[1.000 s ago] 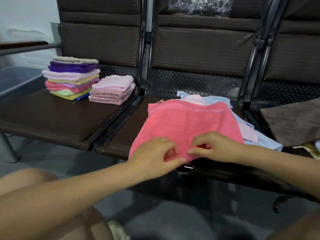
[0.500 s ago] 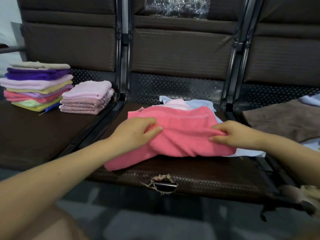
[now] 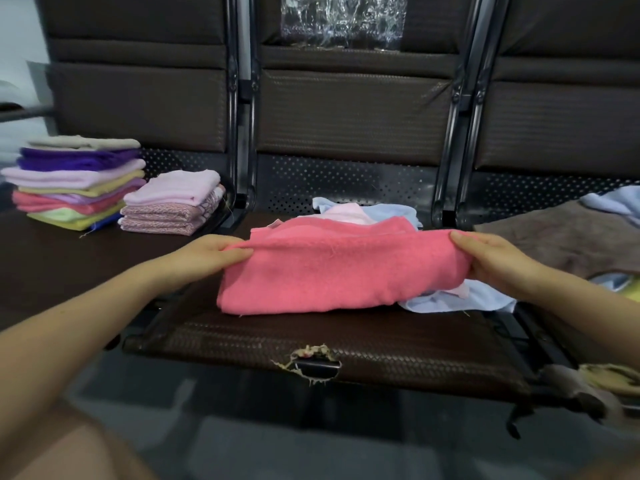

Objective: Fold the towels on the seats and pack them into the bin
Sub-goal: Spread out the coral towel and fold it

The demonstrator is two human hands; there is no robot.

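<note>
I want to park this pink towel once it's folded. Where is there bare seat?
Bare patches: the left seat in front of the two folded stacks, and the middle seat's front strip by the tear. Crowded: behind the pink towel, and the right seat under the brown towel.

You have one head-worn wide-angle cam, aimed fwd and down, close over the middle seat front edge, w/ seat backrests filling the top.

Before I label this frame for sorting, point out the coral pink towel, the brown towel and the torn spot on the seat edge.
coral pink towel (image 3: 332,271): head view, middle of its folded front face.
brown towel (image 3: 568,237): head view, its flat top.
torn spot (image 3: 311,363): head view, frayed hole.
</note>
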